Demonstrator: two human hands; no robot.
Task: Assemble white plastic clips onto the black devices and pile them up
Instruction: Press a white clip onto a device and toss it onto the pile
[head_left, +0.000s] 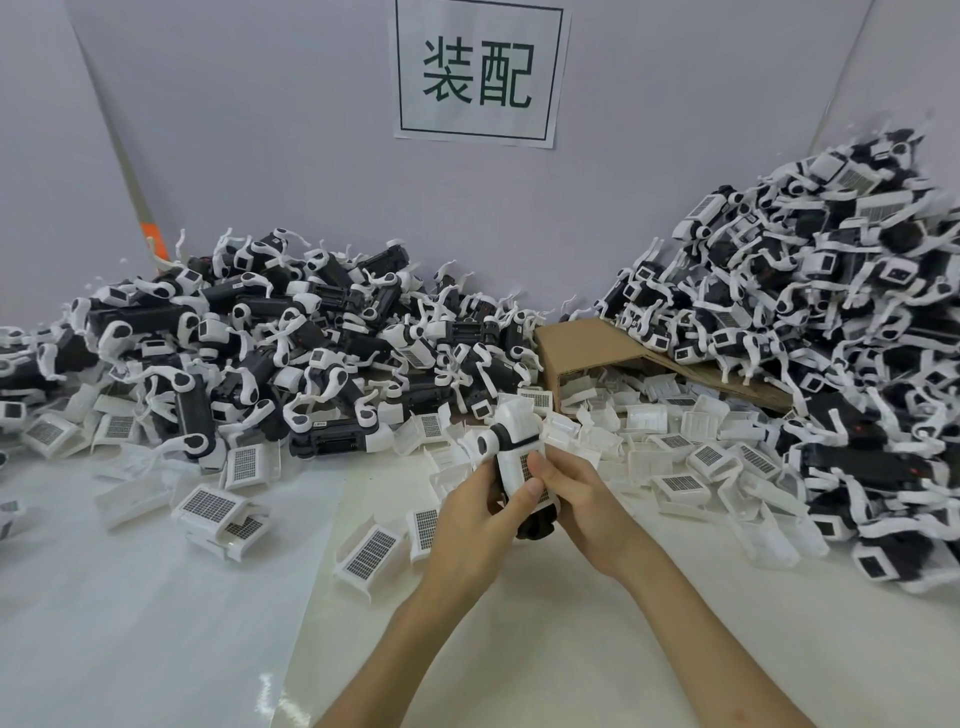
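Observation:
A black device (537, 525) stands nearly upright between my hands at the table's centre, with a white plastic clip (514, 431) over its upper part. My left hand (480, 512) grips the device from the left, thumb pressed on the clip's white face. From the right, my right hand (579, 499) holds it, its fingers curled over the clip's label. Most of the device's black body is hidden by my fingers. Loose white clips (371, 553) with grid labels lie scattered on the table around my hands.
A large pile of black devices with white parts (249, 353) fills the left back. A taller pile (831, 322) rises at the right. A brown cardboard box (587, 343) lies tipped between them, clips spilling out. A paper sign (478, 73) hangs on the back wall.

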